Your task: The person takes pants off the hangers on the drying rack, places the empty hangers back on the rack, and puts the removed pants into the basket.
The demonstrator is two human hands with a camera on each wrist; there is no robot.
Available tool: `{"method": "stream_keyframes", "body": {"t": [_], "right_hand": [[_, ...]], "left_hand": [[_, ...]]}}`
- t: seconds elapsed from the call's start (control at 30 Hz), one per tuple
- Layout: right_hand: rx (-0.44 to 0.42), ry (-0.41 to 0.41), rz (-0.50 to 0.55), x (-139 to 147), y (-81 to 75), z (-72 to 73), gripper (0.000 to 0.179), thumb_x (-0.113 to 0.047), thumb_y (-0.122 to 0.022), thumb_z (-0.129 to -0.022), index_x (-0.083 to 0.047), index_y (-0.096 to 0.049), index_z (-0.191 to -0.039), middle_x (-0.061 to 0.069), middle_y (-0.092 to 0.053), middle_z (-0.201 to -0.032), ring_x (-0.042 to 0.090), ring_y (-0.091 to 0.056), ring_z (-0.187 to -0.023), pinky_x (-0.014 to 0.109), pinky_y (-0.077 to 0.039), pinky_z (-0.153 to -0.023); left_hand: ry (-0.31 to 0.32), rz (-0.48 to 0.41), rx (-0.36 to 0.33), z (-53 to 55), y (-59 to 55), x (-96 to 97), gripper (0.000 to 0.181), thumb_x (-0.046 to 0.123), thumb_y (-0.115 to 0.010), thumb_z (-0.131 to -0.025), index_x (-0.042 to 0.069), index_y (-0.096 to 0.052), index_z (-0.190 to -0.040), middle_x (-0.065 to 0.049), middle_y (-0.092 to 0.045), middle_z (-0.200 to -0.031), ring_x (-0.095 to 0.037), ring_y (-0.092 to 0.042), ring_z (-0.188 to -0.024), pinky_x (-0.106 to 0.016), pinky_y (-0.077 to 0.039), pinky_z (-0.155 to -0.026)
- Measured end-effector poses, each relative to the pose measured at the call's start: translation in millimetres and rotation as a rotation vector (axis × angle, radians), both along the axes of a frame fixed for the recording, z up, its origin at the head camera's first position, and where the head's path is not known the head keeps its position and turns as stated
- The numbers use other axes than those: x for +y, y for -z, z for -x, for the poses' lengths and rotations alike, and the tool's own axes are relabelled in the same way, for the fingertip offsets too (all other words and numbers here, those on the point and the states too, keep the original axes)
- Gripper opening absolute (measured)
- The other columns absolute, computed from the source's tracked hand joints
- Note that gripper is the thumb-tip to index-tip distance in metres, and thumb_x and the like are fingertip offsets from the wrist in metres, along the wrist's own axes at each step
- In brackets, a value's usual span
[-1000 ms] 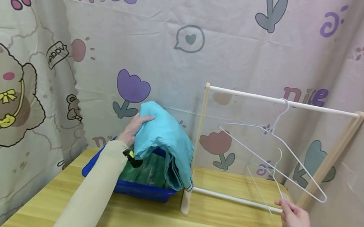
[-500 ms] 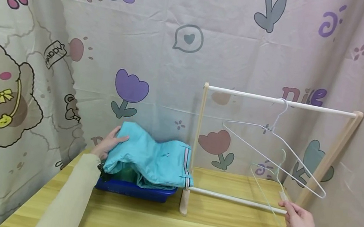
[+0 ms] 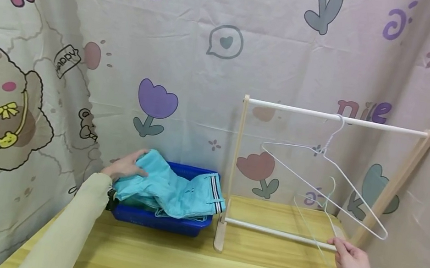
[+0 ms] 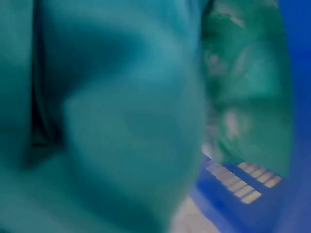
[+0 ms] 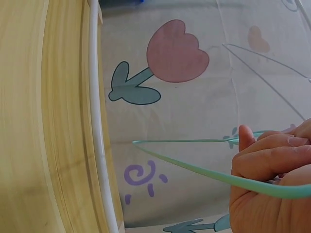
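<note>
My left hand (image 3: pixel 126 167) grips the left end of a pair of folded turquoise pants (image 3: pixel 184 196), thumb on the near side of the fabric. Their striped waistband points right. The pants lie across a blue plastic basket (image 3: pixel 160 223) and cover most of its opening. Blurred turquoise fabric (image 4: pixel 131 116) fills much of the left wrist view, beside green material (image 4: pixel 252 97) inside the basket. My right hand (image 3: pixel 353 266) pinches a pale green wire hanger (image 5: pixel 194 170) by one side, its hook up, in front of the rack's lower right.
A small rack with a white top rod (image 3: pixel 293 110) and wooden legs stands right of the basket, its left foot close to the basket. One white hanger (image 3: pixel 290 163) hangs from the rod. The wooden table (image 3: pixel 178 267) backs onto a printed curtain (image 3: pixel 191 70).
My left hand has moved down and left, lowering the pants from a raised, drooping bundle onto the basket. The right hand and its hanger have barely moved.
</note>
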State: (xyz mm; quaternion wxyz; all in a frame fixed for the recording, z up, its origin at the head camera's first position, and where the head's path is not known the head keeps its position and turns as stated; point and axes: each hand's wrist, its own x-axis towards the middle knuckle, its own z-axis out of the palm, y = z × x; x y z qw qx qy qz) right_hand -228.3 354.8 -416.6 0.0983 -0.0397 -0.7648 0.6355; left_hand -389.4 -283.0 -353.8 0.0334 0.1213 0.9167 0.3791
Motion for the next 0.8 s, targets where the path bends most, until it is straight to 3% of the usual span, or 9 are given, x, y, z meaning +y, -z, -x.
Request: {"method": "stream_keyframes", "body": {"t": [0.1,0.23,0.37,0.47,0.57,0.7,0.8], "right_hand": [[-0.005,-0.004,0.004,0,1.6,-0.5,0.036,-0.028,-0.045,-0.105,-0.034,-0.067,-0.077,-0.013,-0.035,-0.05,-0.001,-0.029,-0.036,0.044,-0.015,-0.04],[-0.006,0.002,0.0,2,2.7,-2.3,0.035,-0.028,-0.045,-0.105,-0.033,-0.067,-0.078,-0.013,-0.034,-0.049,-0.001,-0.028,-0.037,0.043,-0.015,-0.039],[0.001,0.007,-0.01,4,3.9,-3.3,0.035,-0.026,-0.045,-0.105,-0.033,-0.067,-0.079,-0.015,-0.034,-0.048,-0.002,-0.027,-0.037,0.044,-0.014,-0.04],[0.001,0.005,-0.02,4,4.7,-2.9,0.035,-0.027,-0.045,-0.105,-0.035,-0.067,-0.08,-0.015,-0.033,-0.048,-0.002,-0.027,-0.037,0.044,-0.015,-0.04],[-0.007,0.005,-0.023,3,5.5,-2.1,0.034,-0.028,-0.045,-0.105,-0.035,-0.067,-0.08,-0.014,-0.032,-0.049,-0.002,-0.027,-0.038,0.044,-0.015,-0.04],[-0.009,0.011,-0.035,1,6.1,-1.3,0.033,-0.03,-0.046,-0.105,-0.036,-0.067,-0.08,-0.014,-0.033,-0.049,-0.002,-0.028,-0.038,0.044,-0.016,-0.04],[-0.01,0.017,-0.037,1,7.2,-1.8,0.033,-0.031,-0.046,-0.105,-0.036,-0.067,-0.079,-0.014,-0.033,-0.049,-0.002,-0.028,-0.038,0.045,-0.017,-0.04]], "left_hand": [[0.046,0.014,0.112,-3.8,-8.7,12.6,0.07,0.004,-0.058,-0.094,0.011,-0.025,-0.155,-0.024,-0.018,-0.161,-0.049,-0.019,-0.144,-0.067,-0.022,-0.112],[0.099,0.061,0.288,-0.5,-19.2,28.7,0.058,-0.002,-0.05,-0.096,0.011,-0.037,-0.151,-0.023,-0.031,-0.156,-0.047,-0.031,-0.141,-0.064,-0.029,-0.111],[0.086,0.173,0.494,3.3,-23.2,38.6,0.052,-0.004,-0.05,-0.096,0.011,-0.048,-0.145,-0.022,-0.05,-0.144,-0.043,-0.053,-0.124,-0.057,-0.044,-0.101],[0.043,0.261,0.614,3.6,-14.5,34.7,0.047,-0.002,-0.052,-0.097,0.01,-0.051,-0.142,-0.023,-0.06,-0.132,-0.042,-0.062,-0.108,-0.054,-0.05,-0.092],[-0.027,0.312,0.623,1.4,1.9,21.0,0.046,0.0,-0.051,-0.097,0.006,-0.047,-0.143,-0.026,-0.062,-0.126,-0.046,-0.063,-0.102,-0.058,-0.049,-0.09],[-0.121,0.333,0.495,-4.5,23.3,-1.9,0.053,0.003,-0.049,-0.099,-0.003,-0.031,-0.148,-0.036,-0.055,-0.128,-0.053,-0.058,-0.105,-0.063,-0.046,-0.091],[-0.151,0.33,0.384,-9.6,32.0,-9.8,0.067,0.016,-0.052,-0.101,-0.006,-0.014,-0.152,-0.042,-0.042,-0.137,-0.058,-0.049,-0.117,-0.067,-0.042,-0.095]]}}
